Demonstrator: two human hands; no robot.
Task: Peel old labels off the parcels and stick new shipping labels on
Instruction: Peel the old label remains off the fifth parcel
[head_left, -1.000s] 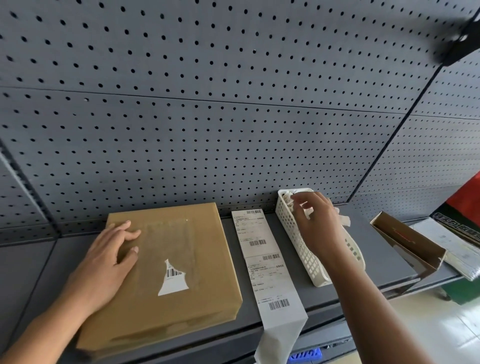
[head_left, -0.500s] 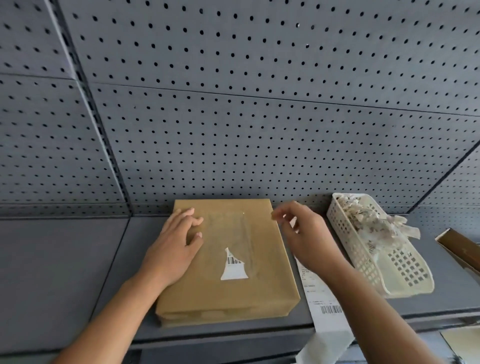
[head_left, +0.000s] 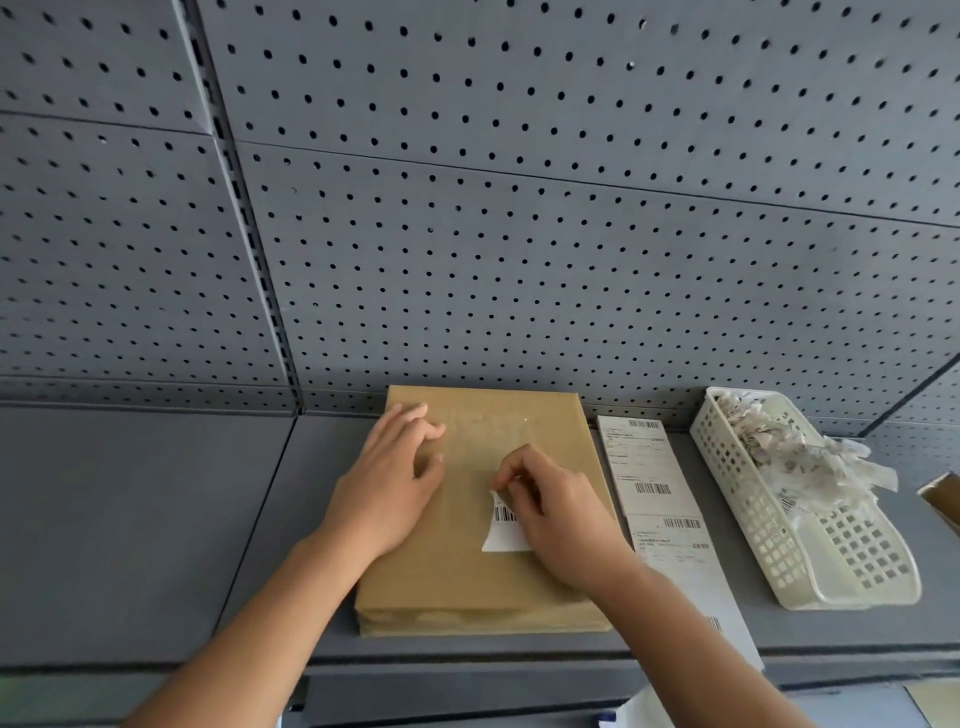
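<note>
Hands: right hand (head_left: 550, 514) pinches the top edge of the old label remnant (head_left: 503, 535); left hand (head_left: 395, 483) presses flat on the parcel (head_left: 467, 587). Most of the old label appears removed. Right of the parcel lie the new labels (head_left: 655, 501), none applied yet, then the scrap basket (head_left: 737, 499).

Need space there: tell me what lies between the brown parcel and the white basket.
Between parcel and basket, a strip of shipping labels lies flat on the shelf, per the head view.

A flat brown cardboard parcel (head_left: 467, 582) lies bottom middle, with a torn white label scrap (head_left: 501, 538) stuck on top. A long white label strip (head_left: 654, 499) lies just right.
</note>
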